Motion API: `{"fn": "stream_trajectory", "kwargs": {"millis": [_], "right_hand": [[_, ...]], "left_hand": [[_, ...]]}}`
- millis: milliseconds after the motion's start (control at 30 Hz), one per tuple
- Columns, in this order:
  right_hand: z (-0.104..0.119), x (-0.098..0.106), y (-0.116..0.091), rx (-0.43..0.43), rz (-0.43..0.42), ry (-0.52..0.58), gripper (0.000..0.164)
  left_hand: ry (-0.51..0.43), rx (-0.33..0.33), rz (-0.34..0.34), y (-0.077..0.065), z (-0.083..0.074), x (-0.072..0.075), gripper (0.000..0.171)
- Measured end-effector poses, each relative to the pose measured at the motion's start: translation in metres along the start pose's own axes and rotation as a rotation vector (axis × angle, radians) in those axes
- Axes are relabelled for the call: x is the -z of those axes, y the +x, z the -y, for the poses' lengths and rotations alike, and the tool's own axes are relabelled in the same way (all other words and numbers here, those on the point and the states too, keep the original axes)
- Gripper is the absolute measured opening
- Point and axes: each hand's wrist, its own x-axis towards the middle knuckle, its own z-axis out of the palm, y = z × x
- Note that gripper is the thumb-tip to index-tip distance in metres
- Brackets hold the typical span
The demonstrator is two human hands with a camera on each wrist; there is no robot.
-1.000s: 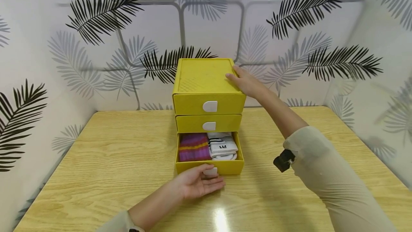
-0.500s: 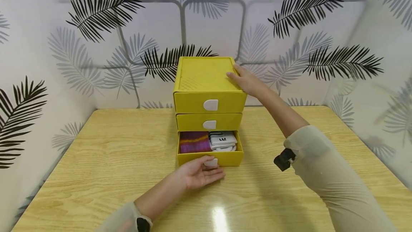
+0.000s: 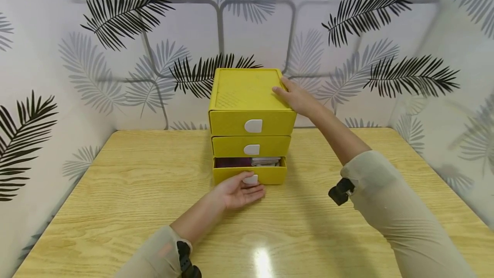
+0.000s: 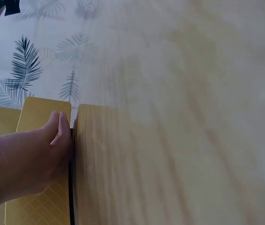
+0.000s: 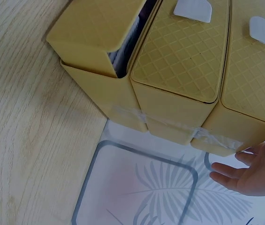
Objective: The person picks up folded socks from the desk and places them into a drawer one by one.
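Observation:
A yellow three-drawer box stands on the wooden table, its upper two drawers flush. The bottom drawer sticks out a little. Inside its narrow gap show dark purple cloth and folded white cloth. My left hand is at that drawer's front, thumb by the white tab, fingers stretched out below it. In the left wrist view the left hand lies against the yellow front. My right hand rests on the box's top right edge, thumb on top, fingers down the side.
The wooden table spreads out on both sides of the box and in front of it. Close behind stands a pale wall with a leaf pattern. Clear tape runs along the box's side in the right wrist view.
The bottom drawer has slid back into the box, with my left hand moving forward along with it. Less of the cloth inside shows now. My right hand has stayed on the box.

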Motion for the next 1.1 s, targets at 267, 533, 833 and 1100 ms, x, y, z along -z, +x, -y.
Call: {"fn": "stream_trajectory", "kwargs": {"millis": [267,533,833,1100], "right_hand": [[-0.001,0.001,-0.001,0.01,-0.003,0.001,0.07],[-0.001,0.0,0.0,0.015,-0.003,0.008,0.069],[0.001,-0.001,0.0,0.029,-0.004,0.025,0.069],[-0.003,-0.002,-0.002,0.013,-0.05,0.08,0.069]], "left_hand": [[0.018,-0.023,-0.012,0.014,-0.009,-0.003,0.026],[-0.018,-0.029,-0.031,0.02,-0.014,-0.003,0.034],[0.005,-0.006,-0.029,0.02,-0.018,-0.002,0.036],[0.162,0.087,0.093,0.007,-0.024,0.005,0.063]]}}
